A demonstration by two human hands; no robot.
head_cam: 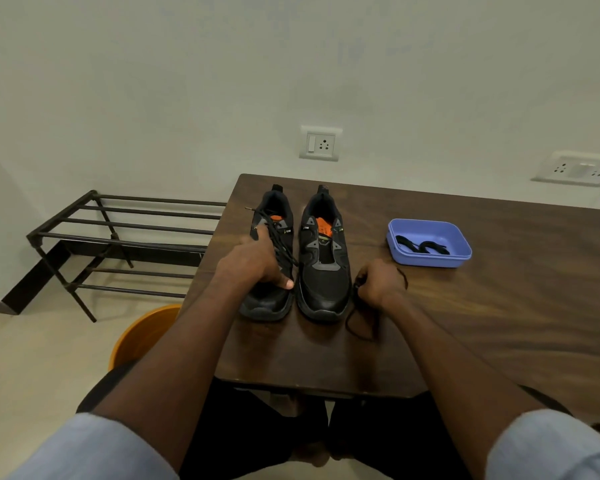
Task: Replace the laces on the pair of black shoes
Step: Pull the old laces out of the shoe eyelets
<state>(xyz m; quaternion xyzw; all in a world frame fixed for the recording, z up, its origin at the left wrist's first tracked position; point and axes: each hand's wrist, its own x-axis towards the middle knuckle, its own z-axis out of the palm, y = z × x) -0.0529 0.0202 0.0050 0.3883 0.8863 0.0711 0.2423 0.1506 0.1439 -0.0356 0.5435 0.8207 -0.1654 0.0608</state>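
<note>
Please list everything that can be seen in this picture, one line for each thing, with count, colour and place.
laced shoe: 1, black with orange inside, on the table, left of the pair
unlaced shoe: 1, black with orange inside, right of the pair
removed lace: 1, black, on the table beside the unlaced shoe
tray: 1, blue, right part of the table
new laces: black, inside the tray; count unclear
table: 1, dark brown wood
shoe rack: 1, black metal, on the floor, left
wall sockets: 2, white
stool: 1, orange, below the table edge
left hand: grips the laced shoe
right hand: holds the removed lace
</note>
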